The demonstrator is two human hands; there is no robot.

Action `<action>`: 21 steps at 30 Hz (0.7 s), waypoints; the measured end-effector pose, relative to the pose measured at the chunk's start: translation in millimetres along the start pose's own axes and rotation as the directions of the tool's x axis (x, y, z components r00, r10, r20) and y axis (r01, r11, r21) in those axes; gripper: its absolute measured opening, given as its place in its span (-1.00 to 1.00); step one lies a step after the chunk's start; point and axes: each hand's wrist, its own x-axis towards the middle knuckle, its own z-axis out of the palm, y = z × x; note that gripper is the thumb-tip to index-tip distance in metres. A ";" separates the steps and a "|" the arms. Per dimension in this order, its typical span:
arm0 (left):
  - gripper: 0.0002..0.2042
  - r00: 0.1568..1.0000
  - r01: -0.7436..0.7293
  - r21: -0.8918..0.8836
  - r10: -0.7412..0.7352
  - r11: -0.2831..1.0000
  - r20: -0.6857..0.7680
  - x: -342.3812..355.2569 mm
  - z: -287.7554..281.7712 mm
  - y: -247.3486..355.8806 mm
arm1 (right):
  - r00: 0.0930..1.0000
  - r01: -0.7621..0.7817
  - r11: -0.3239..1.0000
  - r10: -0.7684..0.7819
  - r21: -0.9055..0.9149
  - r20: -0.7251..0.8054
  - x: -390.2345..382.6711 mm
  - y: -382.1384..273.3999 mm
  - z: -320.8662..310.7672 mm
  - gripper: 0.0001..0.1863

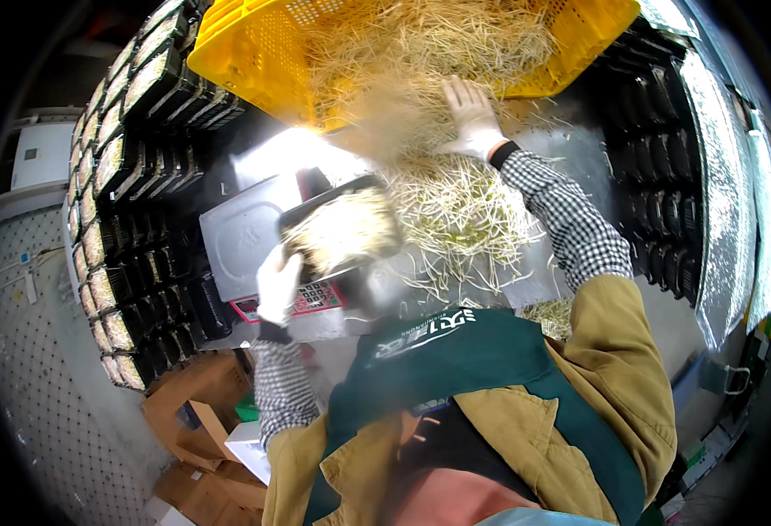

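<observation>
My left hand (278,285), in a white glove, grips the near left edge of a black plastic tray (292,216) heaped with pale bean sprouts (340,230). The tray is tilted and overlaps the right side of a scale (241,237) with a grey platform; whether it touches the platform I cannot tell. Ahead and to the right, my gloved right hand (473,118) lies with fingers extended on sprouts at the mouth of a yellow crate (258,57). A loose sprout pile (464,219) spreads over the metal table between that hand and my body.
Stacked filled trays (109,237) stand along the left. Stacks of black trays (661,175) line the right, beside a silvery foil sheet (718,202). Cardboard boxes (197,408) sit below the table at the lower left. A blurred smudge covers part of the middle.
</observation>
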 end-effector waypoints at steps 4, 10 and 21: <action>-0.62 0.990 0.060 -0.061 -0.068 0.996 -0.122 -5.2 -97.9 -23.7 | 0.996 0.050 0.990 -0.040 -0.135 0.078 36.1 -24.3 -1.2 0.37; -0.36 0.785 0.244 0.780 0.355 0.576 -0.507 5.8 -94.7 -11.8 | 0.994 0.058 0.994 -0.049 -0.090 0.097 54.4 -9.6 24.6 -0.05; 0.15 0.895 -0.418 0.843 0.313 0.339 0.318 169.4 225.8 41.8 | 0.915 0.354 0.931 -0.325 -0.088 0.238 23.8 -8.7 18.3 0.13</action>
